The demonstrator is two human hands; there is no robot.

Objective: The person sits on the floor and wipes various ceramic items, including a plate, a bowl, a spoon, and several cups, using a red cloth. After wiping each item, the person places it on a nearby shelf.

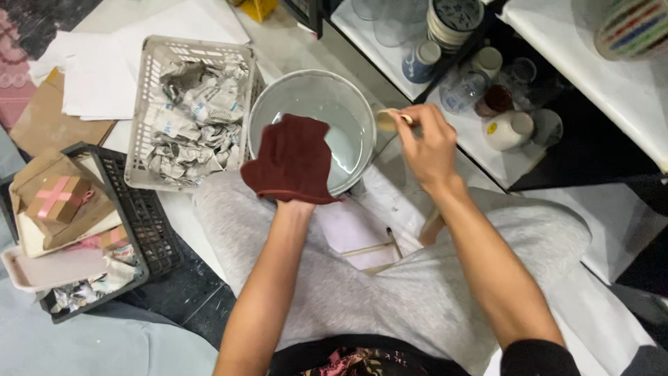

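One cloth (296, 160) over left hand (295, 203)

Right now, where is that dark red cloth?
The dark red cloth is near the middle of the head view, draped over the left hand across the near rim of the round clear bowl, right of the grey basket.

There is a single view, from a camera worn on the person's head. It looks steeply down and a little forward, over the lap in grey trousers (390, 278) and along both forearms, which enter from the bottom edge. It sits close: the hands fall near the middle of the picture, the left hand (296, 163) under a dark red cloth, the right hand (426, 146) just beside it. Farther out, toward the top edge, the view takes in the floor (90, 341), a grey basket (142, 104) and a low shelf (480, 139).
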